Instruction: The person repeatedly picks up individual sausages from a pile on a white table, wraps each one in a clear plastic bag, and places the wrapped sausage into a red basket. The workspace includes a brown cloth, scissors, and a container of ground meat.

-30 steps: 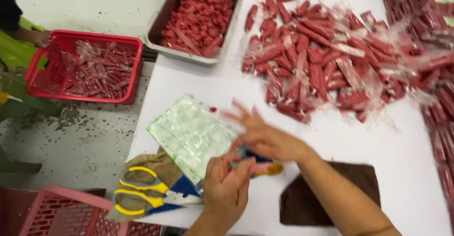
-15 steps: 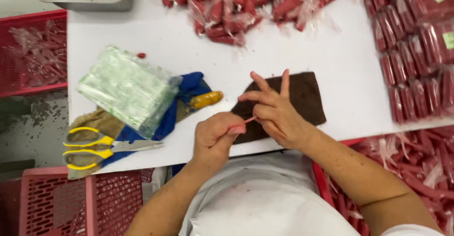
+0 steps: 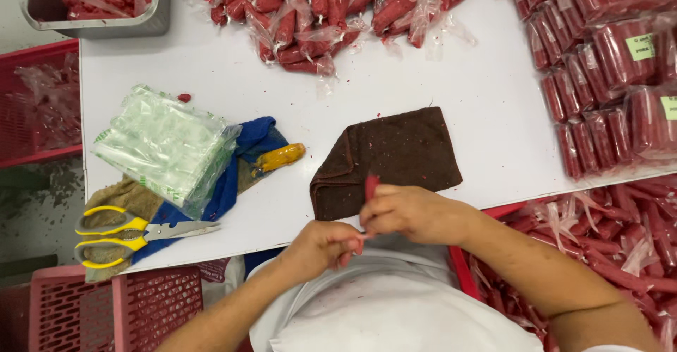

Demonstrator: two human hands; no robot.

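Both hands have been drawn nearer the body: a thin red sausage stick (image 3: 370,186), seemingly soft and light, is pinched at its ends by left hand (image 3: 321,248) and right hand (image 3: 412,213), above the brown folded cloth (image 3: 395,156) on the white desk (image 3: 282,91).

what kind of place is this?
Probably a small food-packing workstation. A heap of bagged red sausages and stacked labelled packs cover the white table, a steel tray holds more, and both hands hold one red sausage.

L hand (image 3: 321,245), R hand (image 3: 412,212) pinched together
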